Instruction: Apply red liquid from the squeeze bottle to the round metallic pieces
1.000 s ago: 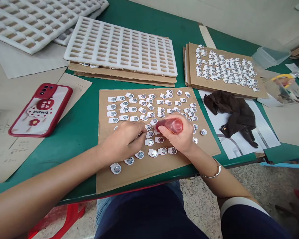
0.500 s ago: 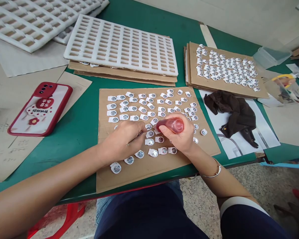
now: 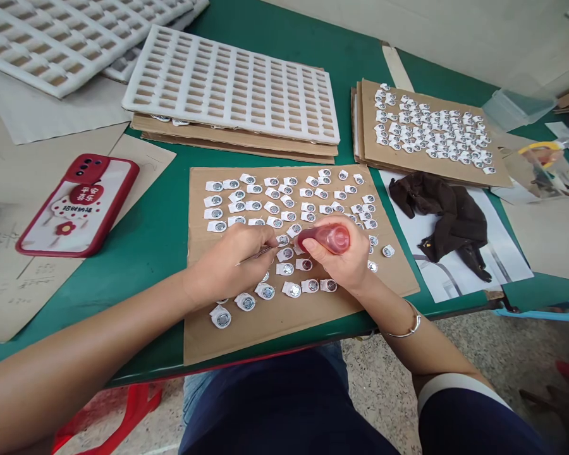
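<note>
My left hand (image 3: 234, 256) is closed around a thin metal tool (image 3: 258, 254), whose exact kind I cannot make out. Its tip reaches the small round metallic pieces on white tabs (image 3: 284, 268) set out in rows on a cardboard sheet (image 3: 260, 328). In my right hand (image 3: 348, 262) is a squeeze bottle (image 3: 332, 239) of red liquid, tilted with its nozzle end toward the same pieces, close to the left fingertips. Whether the nozzle touches a piece is hidden. Several pieces under both hands are covered.
A white foam tray (image 3: 232, 88) lies on stacked cardboard behind the sheet. To the right are another piece-covered cardboard (image 3: 427, 167) and a dark brown cloth (image 3: 446, 212) on paper. A phone in a red case (image 3: 78, 205) lies left on the green table (image 3: 156, 189).
My left hand has shifted slightly up and tilted, so more of the thin metal tool shows. My right hand and the bottle stay almost in place.
</note>
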A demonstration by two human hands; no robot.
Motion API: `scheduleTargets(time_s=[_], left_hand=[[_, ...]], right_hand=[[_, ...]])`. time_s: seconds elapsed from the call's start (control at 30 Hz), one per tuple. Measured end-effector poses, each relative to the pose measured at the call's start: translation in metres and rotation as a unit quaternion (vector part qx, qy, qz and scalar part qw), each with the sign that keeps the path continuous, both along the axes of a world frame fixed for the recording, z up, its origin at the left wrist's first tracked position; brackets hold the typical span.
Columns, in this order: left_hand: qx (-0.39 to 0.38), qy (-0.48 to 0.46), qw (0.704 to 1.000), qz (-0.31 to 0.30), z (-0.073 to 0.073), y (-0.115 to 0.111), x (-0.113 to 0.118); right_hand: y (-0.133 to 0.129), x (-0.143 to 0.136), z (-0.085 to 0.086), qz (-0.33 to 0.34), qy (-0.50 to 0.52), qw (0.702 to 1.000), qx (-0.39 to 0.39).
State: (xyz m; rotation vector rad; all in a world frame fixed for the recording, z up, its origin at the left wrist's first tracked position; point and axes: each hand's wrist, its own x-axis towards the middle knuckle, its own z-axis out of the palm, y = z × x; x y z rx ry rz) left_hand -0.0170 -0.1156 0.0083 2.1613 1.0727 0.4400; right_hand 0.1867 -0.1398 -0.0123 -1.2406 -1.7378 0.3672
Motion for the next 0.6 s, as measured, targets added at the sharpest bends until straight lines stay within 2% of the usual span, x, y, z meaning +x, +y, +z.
scheduleTargets(time_s=[0.23,0.6], left_hand=[[-0.037,-0.012,0.999,0.022,-0.003,0.004,-0.001],[-0.109,-0.040,0.992,0.057,0.001,0.012,-0.001]], right_hand=[[0.000,0.000,-0.001,0.003,0.004,1.000,0.002],[-0.001,-0.001,-0.001,0.017,0.012,1.000,-0.008]])
